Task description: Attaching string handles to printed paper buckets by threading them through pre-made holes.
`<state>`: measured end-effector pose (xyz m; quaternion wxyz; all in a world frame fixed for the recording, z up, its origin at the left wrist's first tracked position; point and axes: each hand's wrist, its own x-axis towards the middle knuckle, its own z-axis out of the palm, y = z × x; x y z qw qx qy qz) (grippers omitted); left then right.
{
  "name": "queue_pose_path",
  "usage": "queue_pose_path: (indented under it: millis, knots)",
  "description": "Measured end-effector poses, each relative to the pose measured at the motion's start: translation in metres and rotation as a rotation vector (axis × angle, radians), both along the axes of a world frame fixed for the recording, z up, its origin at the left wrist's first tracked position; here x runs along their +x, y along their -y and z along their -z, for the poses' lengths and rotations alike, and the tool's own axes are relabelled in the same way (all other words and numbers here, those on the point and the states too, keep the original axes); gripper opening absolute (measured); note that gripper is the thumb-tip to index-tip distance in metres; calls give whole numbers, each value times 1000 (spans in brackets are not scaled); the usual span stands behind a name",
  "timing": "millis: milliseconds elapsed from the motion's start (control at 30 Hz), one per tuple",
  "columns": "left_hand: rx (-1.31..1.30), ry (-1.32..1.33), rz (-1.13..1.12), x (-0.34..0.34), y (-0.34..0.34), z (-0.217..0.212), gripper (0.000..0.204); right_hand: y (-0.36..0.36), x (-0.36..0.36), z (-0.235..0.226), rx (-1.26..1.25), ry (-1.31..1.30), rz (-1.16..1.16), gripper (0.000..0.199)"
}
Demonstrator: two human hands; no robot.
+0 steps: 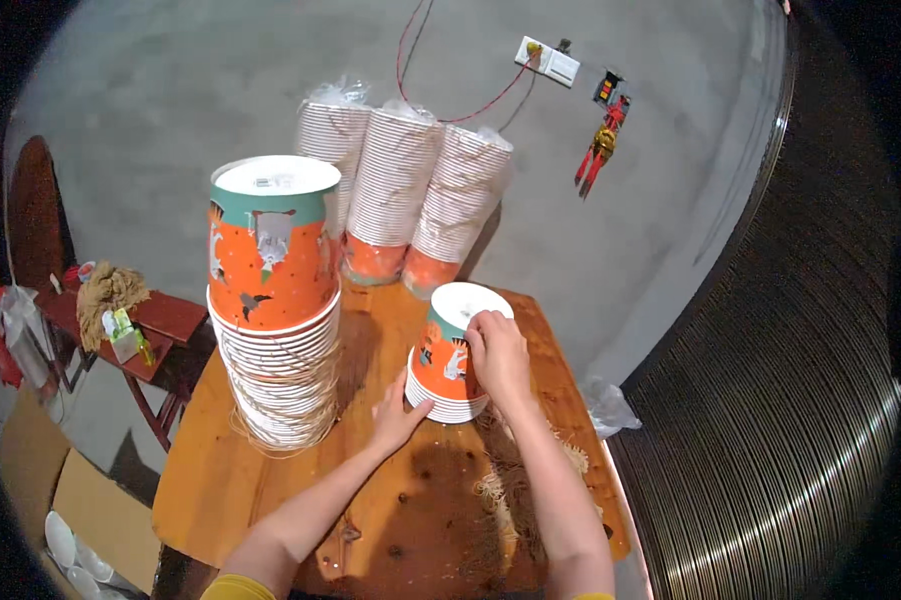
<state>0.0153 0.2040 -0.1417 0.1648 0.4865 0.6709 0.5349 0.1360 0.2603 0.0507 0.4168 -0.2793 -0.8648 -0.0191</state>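
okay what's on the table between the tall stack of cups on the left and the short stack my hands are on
Nothing stands between the tall stack and the short stack; the head view shows only bare wooden table there.

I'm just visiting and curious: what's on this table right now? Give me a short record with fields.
Surface: wooden table
Right hand: grips the top of a short stack of orange paper cups, upside down
Left hand: steadies the base of that short stack
Tall stack: same orange cups, upside down, left of the hands
Behind: three wrapped sleeves of cups against the grey wall
Nearby: straw-like strands on the table, red bench to the left
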Motion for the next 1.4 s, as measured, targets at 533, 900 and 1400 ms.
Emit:
queue_pose_path:
  millis: [533,900,1400]
  knots:
    - [369,353,-26,11,-19,-29,60,-14,19,-17,-2,-84,-18,9]
    - [665,63,47,35,5,-87,40,36,70,-56,-9,-551,-113,10]
    - [302,-653,142,29,143,-150,12,26,150,152,-129,137,40,12]
